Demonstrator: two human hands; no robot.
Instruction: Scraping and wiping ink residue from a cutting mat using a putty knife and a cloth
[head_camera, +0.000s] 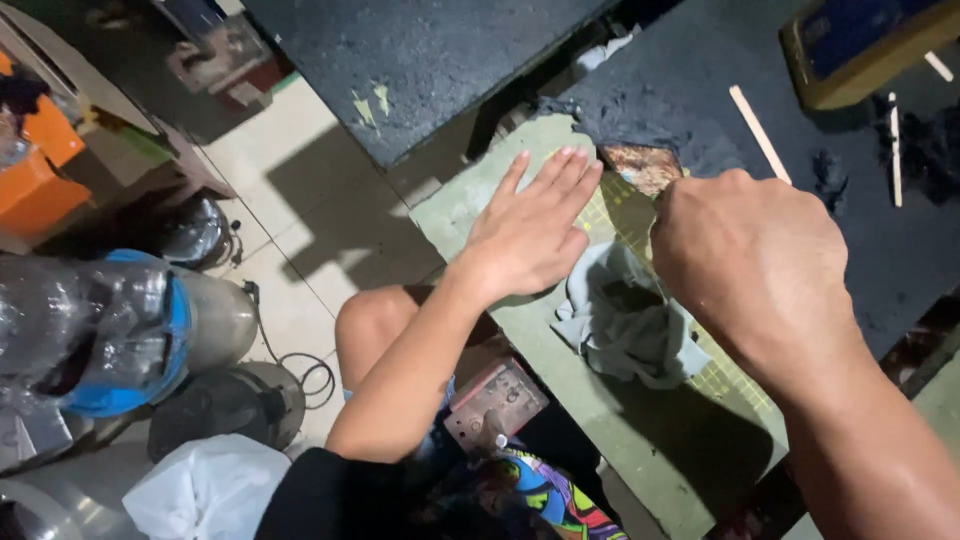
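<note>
Both hands (530, 235) and arms are bare, no rings or watch. A black sleeve (320, 495) shows at seven o'clock, by bright colourful shorts (545, 500).

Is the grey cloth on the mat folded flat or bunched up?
Bunched up: the grey cloth lies in crumpled folds on the green mat, between both hands.

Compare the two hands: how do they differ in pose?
The left hand lies open and flat, fingers stretched, palm down on the green mat. The right hand is closed in a fist, raised nearer the camera above the grey cloth. Both are bare, over the same mat.
</note>
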